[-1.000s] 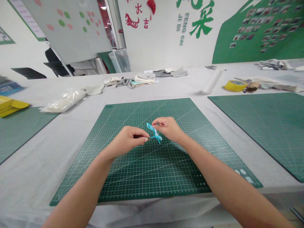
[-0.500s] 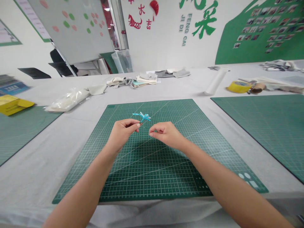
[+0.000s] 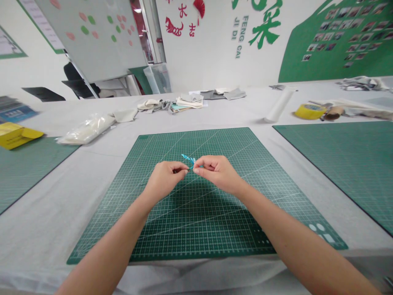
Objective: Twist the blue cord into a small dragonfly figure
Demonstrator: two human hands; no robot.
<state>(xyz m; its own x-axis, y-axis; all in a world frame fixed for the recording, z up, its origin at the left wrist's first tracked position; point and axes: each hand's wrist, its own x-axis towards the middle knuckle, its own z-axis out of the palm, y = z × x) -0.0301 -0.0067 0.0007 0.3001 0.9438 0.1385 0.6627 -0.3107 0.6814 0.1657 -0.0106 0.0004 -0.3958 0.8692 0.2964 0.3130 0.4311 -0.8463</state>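
Note:
A small light-blue twisted ornament (image 3: 190, 160), thin strips like wire or ribbon, is held just above the middle green cutting mat (image 3: 202, 229). My left hand (image 3: 166, 179) pinches its near end with closed fingers. My right hand (image 3: 216, 172) meets it from the right, fingers also pinched on the blue piece. Both hands touch at the fingertips over the mat's centre. Most of the ornament is hidden between the fingers.
Two more green mats lie at the left (image 3: 27, 164) and right (image 3: 346, 159). Farther back on the grey table are a plastic bag (image 3: 86, 129), folded fabric pieces (image 3: 184, 102), a white roll (image 3: 278, 106), yellow tape (image 3: 308, 111) and a yellow box (image 3: 15, 134).
Half a second ago my left hand alone held the blue piece up and away from the right. Now the hands have come together and both pinch it, lower over the mat.

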